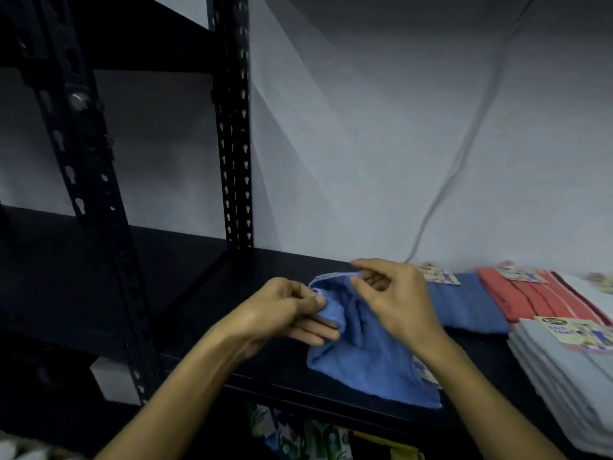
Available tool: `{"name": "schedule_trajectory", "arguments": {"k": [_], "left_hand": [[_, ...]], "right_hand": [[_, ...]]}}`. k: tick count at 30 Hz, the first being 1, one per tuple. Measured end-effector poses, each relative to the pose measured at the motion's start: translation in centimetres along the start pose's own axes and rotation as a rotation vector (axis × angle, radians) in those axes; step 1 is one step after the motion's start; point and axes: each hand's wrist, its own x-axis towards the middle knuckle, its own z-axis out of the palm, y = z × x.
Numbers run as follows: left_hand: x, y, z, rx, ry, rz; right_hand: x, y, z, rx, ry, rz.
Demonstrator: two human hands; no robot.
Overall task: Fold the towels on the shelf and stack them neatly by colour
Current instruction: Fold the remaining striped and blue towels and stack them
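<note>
A light blue towel (368, 356) lies crumpled on the black shelf (205, 293), its lower edge hanging over the shelf's front. My left hand (285, 310) pinches the towel's upper left corner between thumb and fingers. My right hand (391, 300) pinches its upper edge just to the right, fingers bent over the cloth. To the right lie a folded darker blue towel (471, 310), folded red towels (530, 297) and a stack of pale grey towels (564, 366), each with a paper label.
Black slotted uprights (235, 127) stand at the left and behind the shelf. A pale wall with a hanging cable (464, 154) is at the back. Patterned packages (298, 436) sit on the level below. The shelf's left half is bare.
</note>
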Motion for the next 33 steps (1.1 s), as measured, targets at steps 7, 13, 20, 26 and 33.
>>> {"name": "schedule_trajectory", "arguments": {"k": [7,13,20,26,33], "left_hand": [[0.0,-2.8,2.8,-0.127,0.17,0.067],[-0.1,-4.0,2.8,-0.295,0.117,0.001],[0.0,-4.5,2.9,-0.24,0.13,0.027],[-0.1,-4.9,3.0,-0.252,0.169,0.057],[-0.3,-4.7,2.9,-0.298,0.229,0.063]], "right_hand": [[-6.1,-0.3,2.4,0.013,0.172,-0.279],[-7.0,0.3,3.3,-0.016,0.116,-0.349],[-7.1,0.3,3.5,0.081,0.219,-0.271],[-7.2,0.4,3.5,0.025,0.199,-0.316],[-7.6,0.0,3.3,0.055,0.047,-0.322]]}}
